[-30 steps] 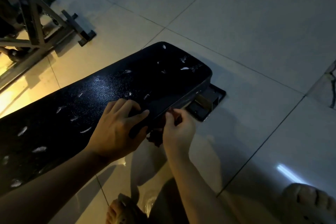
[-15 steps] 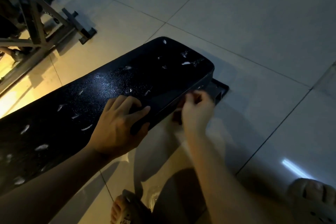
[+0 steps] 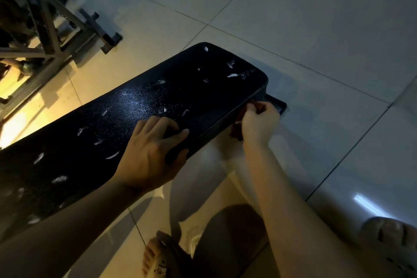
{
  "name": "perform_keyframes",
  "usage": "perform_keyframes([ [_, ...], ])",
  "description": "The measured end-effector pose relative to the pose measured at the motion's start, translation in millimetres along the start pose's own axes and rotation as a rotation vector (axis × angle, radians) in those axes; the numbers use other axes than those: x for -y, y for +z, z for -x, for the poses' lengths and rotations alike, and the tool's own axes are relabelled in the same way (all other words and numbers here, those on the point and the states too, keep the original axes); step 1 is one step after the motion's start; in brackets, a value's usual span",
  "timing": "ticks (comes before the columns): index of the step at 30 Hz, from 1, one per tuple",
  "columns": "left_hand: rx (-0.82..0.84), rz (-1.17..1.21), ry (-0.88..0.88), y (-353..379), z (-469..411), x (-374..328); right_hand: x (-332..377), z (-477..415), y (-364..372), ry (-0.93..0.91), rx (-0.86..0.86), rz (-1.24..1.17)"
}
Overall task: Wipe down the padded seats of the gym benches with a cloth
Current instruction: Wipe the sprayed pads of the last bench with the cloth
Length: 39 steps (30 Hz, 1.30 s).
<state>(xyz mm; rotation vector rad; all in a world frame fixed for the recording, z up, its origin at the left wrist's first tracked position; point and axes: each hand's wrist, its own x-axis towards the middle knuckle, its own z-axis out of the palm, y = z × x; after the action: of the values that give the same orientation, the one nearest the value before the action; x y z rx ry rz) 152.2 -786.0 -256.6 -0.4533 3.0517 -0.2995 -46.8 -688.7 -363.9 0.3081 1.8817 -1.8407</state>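
Bench pad (image 3: pixel 158 106) on floor (image 3: pixel 316 29); frame (image 3: pixel 52 36) behind-left.

One bench seat (image 3: pixel 158 97), one cloth (image 3: pixel 235 130), two hands (image 3: pixel 149 153) (image 3: pixel 259 124), two sandals (image 3: pixel 159 262) (image 3: pixel 388 240), one frame (image 3: pixel 47 36).

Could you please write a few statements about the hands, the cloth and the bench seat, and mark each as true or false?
1. The right hand holds a dark cloth against the side edge of the padded seat. True.
2. The left hand hangs free of the seat. False: it holds the seat's near edge, fingers on top.
3. The seat's surface is unmarked. False: pale scuffs dot it.
4. A metal frame stands on the tiled floor beyond the seat. True.
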Motion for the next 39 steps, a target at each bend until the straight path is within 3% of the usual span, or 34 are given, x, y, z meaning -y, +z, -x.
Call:
perform_keyframes([
  [7,-0.017,0.01,0.0,-0.6,-2.0,-1.4,-30.8,105.6,4.5,-0.13,0.24,-0.058],
  [12,0.001,0.003,-0.007,-0.7,-1.3,-0.3,-5.2,34.4,0.8,0.067,0.1,-0.096],
  [14,0.0,0.004,-0.006,-1.4,-1.3,-0.9,-1.9,30.5,-1.9,0.044,0.074,-0.042],
  [19,-0.008,0.006,-0.006,-2.4,-1.8,-2.6,-27.4,99.3,1.6,-0.121,0.238,0.01],
  [25,0.021,-0.005,-0.007,-1.5,-0.3,-0.6,-13.9,19.7,4.4,0.066,0.029,-0.051],
  [29,-0.014,0.005,-0.014,-2.5,-0.7,-2.0,-14.0,58.7,3.1,-0.046,0.198,-0.015],
  [33,0.017,-0.015,-0.003,-0.8,-1.1,-1.5,-13.0,24.2,-0.8,0.097,0.071,-0.049],
  [37,0.012,0.003,-0.01,-1.8,0.9,-0.5,-12.6,43.3,1.7,-0.018,0.144,-0.013],
  [39,0.014,-0.002,-0.006,-1.4,-2.4,-0.7,-17.0,39.7,4.8,0.041,0.108,-0.078],
])
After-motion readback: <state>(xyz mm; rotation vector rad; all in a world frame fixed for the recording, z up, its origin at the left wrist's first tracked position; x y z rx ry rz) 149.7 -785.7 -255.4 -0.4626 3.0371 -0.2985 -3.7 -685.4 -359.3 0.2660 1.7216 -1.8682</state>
